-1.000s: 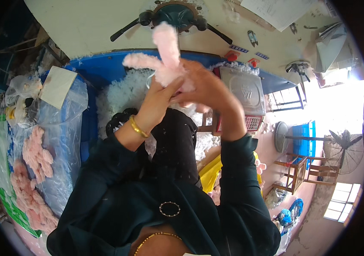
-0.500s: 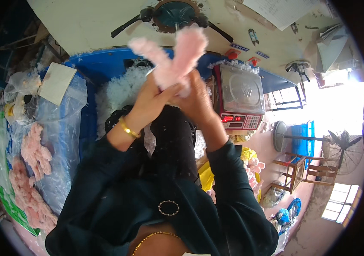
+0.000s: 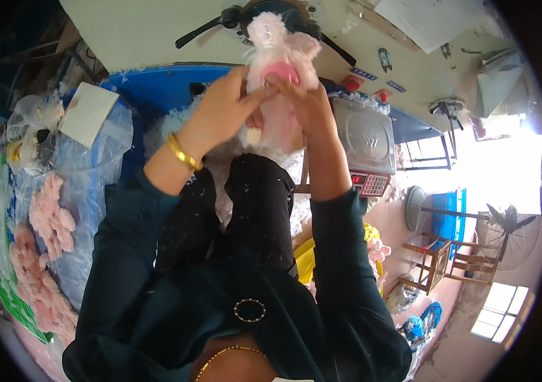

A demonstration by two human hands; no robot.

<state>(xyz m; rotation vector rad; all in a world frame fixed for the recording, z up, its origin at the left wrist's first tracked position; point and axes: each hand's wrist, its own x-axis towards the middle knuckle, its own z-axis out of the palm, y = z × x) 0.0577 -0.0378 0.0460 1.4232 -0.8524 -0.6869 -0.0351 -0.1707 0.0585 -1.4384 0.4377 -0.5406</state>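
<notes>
Both hands hold a fluffy pale pink plush toy over my lap, just in front of the machine's round dark opening. My left hand is closed on the toy's left side. My right hand grips its other side, with the thumb pressed at a smooth, bright pink oval patch. Two furry lobes of the toy point away from me. Its lower part hangs below my hands, partly behind the fingers.
White stuffing fills the blue bin around my knees. A red scale stands right of my right forearm. Pink plush pieces lie on plastic bags at left. Yellow bags with pink pieces sit at lower right.
The plush toy has been turned in my hands, so the bright pink patch now shows. Both hands have moved slightly up, and my right thumb lies on the patch.
</notes>
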